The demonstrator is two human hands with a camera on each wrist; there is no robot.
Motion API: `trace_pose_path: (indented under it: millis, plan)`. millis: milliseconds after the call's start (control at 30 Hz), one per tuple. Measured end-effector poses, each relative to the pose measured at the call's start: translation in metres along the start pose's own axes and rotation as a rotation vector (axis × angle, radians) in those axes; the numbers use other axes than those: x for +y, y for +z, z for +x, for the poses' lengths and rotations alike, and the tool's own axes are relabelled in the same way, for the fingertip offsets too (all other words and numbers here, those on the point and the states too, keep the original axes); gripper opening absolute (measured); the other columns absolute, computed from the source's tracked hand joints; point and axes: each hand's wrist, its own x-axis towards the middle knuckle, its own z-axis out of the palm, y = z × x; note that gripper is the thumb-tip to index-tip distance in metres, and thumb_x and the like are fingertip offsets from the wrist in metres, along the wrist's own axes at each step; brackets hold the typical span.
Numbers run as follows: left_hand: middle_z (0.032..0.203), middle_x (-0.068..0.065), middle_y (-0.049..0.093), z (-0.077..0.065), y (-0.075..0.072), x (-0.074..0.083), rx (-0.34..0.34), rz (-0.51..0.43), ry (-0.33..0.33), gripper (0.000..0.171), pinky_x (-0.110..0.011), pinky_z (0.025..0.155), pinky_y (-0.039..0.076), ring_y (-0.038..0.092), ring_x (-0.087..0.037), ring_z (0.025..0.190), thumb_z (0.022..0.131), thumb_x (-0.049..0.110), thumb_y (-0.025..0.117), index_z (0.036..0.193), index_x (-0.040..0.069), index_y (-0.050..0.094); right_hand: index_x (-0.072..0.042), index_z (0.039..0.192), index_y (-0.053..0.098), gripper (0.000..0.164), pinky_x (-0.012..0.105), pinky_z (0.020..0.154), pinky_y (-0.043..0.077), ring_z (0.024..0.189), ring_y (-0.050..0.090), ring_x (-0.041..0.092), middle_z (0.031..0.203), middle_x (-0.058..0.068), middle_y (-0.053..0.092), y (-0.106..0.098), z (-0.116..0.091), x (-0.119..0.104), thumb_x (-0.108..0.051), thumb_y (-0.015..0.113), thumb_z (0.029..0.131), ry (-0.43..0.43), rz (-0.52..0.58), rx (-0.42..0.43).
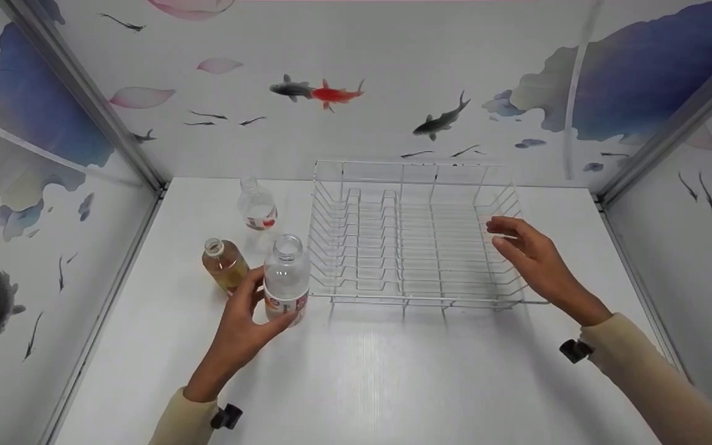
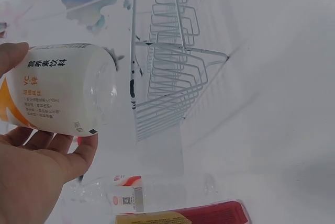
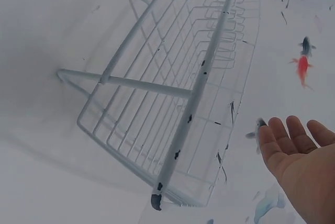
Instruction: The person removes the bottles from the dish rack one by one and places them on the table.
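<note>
My left hand (image 1: 241, 334) grips a clear plastic bottle (image 1: 287, 281) around its lower part, thumb on one side and fingers on the other. The bottle is uncapped and upright beside the rack's front left corner. Up close in the left wrist view, the held bottle (image 2: 57, 88) shows a white and orange label and its base. Just left of that hand stands an open bottle of amber liquid (image 1: 225, 266). A second clear bottle (image 1: 258, 207) stands behind. My right hand (image 1: 532, 256) hovers over the rack's right side, fingers loosely bent and holding nothing.
A white wire dish rack (image 1: 418, 300) with chipped coating spans the back middle of the white table (image 1: 381, 377). Printed panels enclose it at the back, left (image 1: 47, 204) and right, joined by metal corner strips. The rack's raised rim and prongs stand between the two hands.
</note>
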Motion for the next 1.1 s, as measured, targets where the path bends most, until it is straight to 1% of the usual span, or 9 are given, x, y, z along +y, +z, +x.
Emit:
trace_pose_path:
  millis: [100,200,367,500,600,733,867,933,1100]
  plan:
    - [0.157,-0.009,0.057,-0.001,0.0,-0.003,0.017,0.002,-0.021,0.08,-0.062,0.127,0.04,0.053,-0.033,0.147,0.09,0.004,0.091,0.158,0.007,0.049,-0.002,0.157,0.054,0.043,0.013,0.113,0.045,0.143,0.057,0.031,0.154,0.012,0.06,-0.001,-0.001,0.001,-0.014,0.058,0.116,0.001,-0.009,0.001]
    - [0.159,-0.012,0.056,-0.003,0.0,-0.007,0.034,-0.004,-0.052,0.08,-0.063,0.127,0.038,0.052,-0.036,0.149,0.091,0.004,0.091,0.158,0.006,0.048,0.0,0.157,0.054,0.043,0.013,0.114,0.045,0.143,0.057,0.035,0.155,0.015,0.059,-0.001,-0.002,0.002,-0.014,0.058,0.116,0.001,-0.016,0.002]
    - [0.16,-0.014,0.053,-0.004,0.001,-0.012,0.055,-0.023,-0.086,0.082,-0.064,0.128,0.037,0.051,-0.04,0.151,0.091,0.004,0.09,0.159,0.006,0.046,0.001,0.157,0.053,0.044,0.013,0.114,0.044,0.143,0.056,0.034,0.155,0.016,0.059,-0.001,-0.005,0.002,-0.015,0.058,0.116,0.008,-0.03,0.006]
    - [0.16,-0.013,0.053,-0.004,0.001,-0.016,0.074,-0.034,-0.105,0.081,-0.064,0.129,0.035,0.051,-0.04,0.15,0.092,0.004,0.09,0.16,0.007,0.045,0.0,0.157,0.054,0.044,0.012,0.114,0.044,0.144,0.056,0.034,0.155,0.012,0.059,-0.002,-0.006,0.003,-0.016,0.058,0.116,0.013,-0.034,0.008]
    - [0.161,-0.013,0.053,-0.004,0.002,-0.02,0.087,-0.042,-0.122,0.081,-0.063,0.129,0.034,0.051,-0.04,0.151,0.093,0.005,0.089,0.16,0.008,0.045,-0.002,0.157,0.054,0.044,0.013,0.113,0.045,0.144,0.056,0.034,0.155,0.012,0.059,-0.002,-0.007,0.004,-0.016,0.058,0.116,0.013,-0.028,0.011]
    - [0.163,-0.012,0.051,-0.005,0.002,-0.028,0.098,-0.057,-0.149,0.08,-0.06,0.13,0.035,0.05,-0.039,0.152,0.094,0.006,0.088,0.161,0.009,0.044,-0.002,0.157,0.054,0.043,0.012,0.111,0.046,0.145,0.055,0.037,0.155,0.016,0.059,-0.002,-0.007,0.004,-0.015,0.058,0.116,0.005,-0.03,0.01]
    - [0.163,-0.013,0.05,-0.004,0.003,-0.036,0.112,-0.056,-0.167,0.079,-0.055,0.13,0.036,0.05,-0.039,0.152,0.094,0.005,0.088,0.16,0.008,0.044,-0.001,0.158,0.053,0.044,0.01,0.11,0.046,0.145,0.055,0.037,0.156,0.016,0.059,-0.003,-0.008,0.004,-0.015,0.057,0.117,0.009,-0.038,0.01]
    - [0.163,-0.014,0.05,-0.004,0.003,-0.041,0.124,-0.055,-0.173,0.079,-0.053,0.13,0.036,0.05,-0.038,0.152,0.094,0.004,0.087,0.16,0.007,0.044,-0.001,0.158,0.053,0.044,0.01,0.11,0.046,0.145,0.055,0.037,0.156,0.015,0.059,-0.003,-0.009,0.004,-0.016,0.057,0.117,0.015,-0.039,0.012]
    - [0.162,-0.017,0.05,-0.004,0.007,-0.052,0.165,-0.064,-0.197,0.079,-0.047,0.131,0.036,0.047,-0.035,0.153,0.094,0.003,0.087,0.16,0.003,0.044,0.002,0.156,0.053,0.044,0.01,0.108,0.047,0.144,0.055,0.038,0.155,0.018,0.059,-0.002,-0.007,0.004,-0.016,0.057,0.116,0.019,-0.02,0.012]
